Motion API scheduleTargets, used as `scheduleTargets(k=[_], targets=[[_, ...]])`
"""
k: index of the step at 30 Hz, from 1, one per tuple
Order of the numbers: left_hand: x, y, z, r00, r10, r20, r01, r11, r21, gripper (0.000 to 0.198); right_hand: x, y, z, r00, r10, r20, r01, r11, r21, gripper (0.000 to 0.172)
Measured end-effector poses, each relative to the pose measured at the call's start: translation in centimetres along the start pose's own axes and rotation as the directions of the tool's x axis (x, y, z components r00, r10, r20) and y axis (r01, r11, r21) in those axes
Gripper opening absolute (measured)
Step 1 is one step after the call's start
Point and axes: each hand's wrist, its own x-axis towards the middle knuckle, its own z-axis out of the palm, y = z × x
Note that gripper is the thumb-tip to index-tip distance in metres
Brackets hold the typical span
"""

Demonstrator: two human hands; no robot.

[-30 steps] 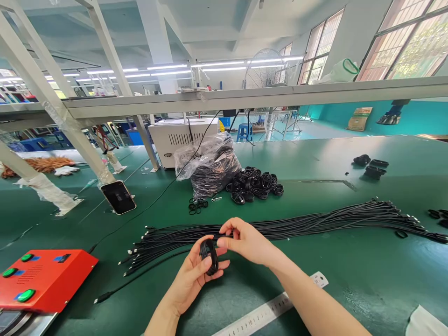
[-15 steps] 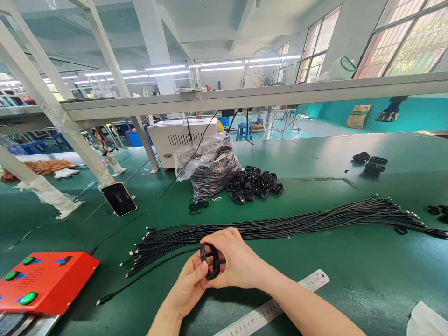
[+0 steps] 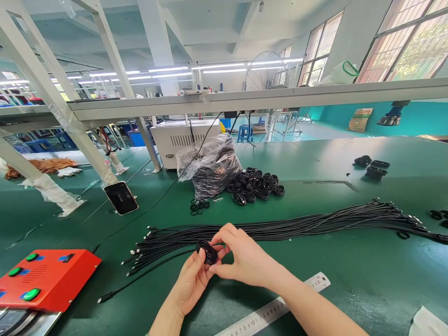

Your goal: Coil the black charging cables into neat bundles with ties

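Note:
A coiled black cable (image 3: pixel 207 252) is held above the bench in front of me. My left hand (image 3: pixel 193 280) grips it from the left, thumb pressed on its near face. On the other side, my right hand (image 3: pixel 241 256) has its thumb and fingertips at the coil's right edge; the exact contact is partly hidden. One black cable with a plug (image 3: pixel 106 297) runs out to the left from behind my left hand; whether it belongs to the coil cannot be seen. Behind my hands lies a long bundle of straight black cables (image 3: pixel 297 226) with metal-tipped ends.
A steel ruler (image 3: pixel 261 319) lies under my right forearm. To the left are a red box with green buttons (image 3: pixel 52 280) and a phone (image 3: pixel 121 198). Coiled cables (image 3: pixel 257 184) are heaped beside a plastic bag (image 3: pixel 213 168). Several black rings (image 3: pixel 199 206) lie nearby.
The coil has turned in my hands from showing its open loop to a more edge-on, compact view. My right hand has shifted slightly right, its fingers now at the coil's edge.

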Motion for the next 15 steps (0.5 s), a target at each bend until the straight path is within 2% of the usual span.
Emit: scheduleTargets(k=[4,7,12,15], targets=[[0.1,-0.4,0.3,1.0,0.006,-0.012,-0.006,1.0,-0.025,0.022,0.2,-0.1,2.5,0.989,-0.116,-0.088,0.078,0.932,-0.354,0.012],[0.0,-0.7,0.4,0.999,0.016,-0.027,-0.017,0.999,-0.051,0.017,0.1,0.1,4.2,0.968,-0.192,-0.161,0.083,0.852,-0.516,0.007],[-0.1,-0.8,0.6,0.998,0.027,-0.053,-0.032,0.996,-0.086,0.012,-0.3,0.7,5.6,0.934,-0.201,-0.295,0.003,0.831,-0.556,0.003],[-0.1,-0.8,0.6,0.998,0.027,-0.057,-0.032,0.995,-0.096,0.02,-0.2,0.7,5.5,0.939,-0.193,-0.286,0.022,0.861,-0.508,0.007]])
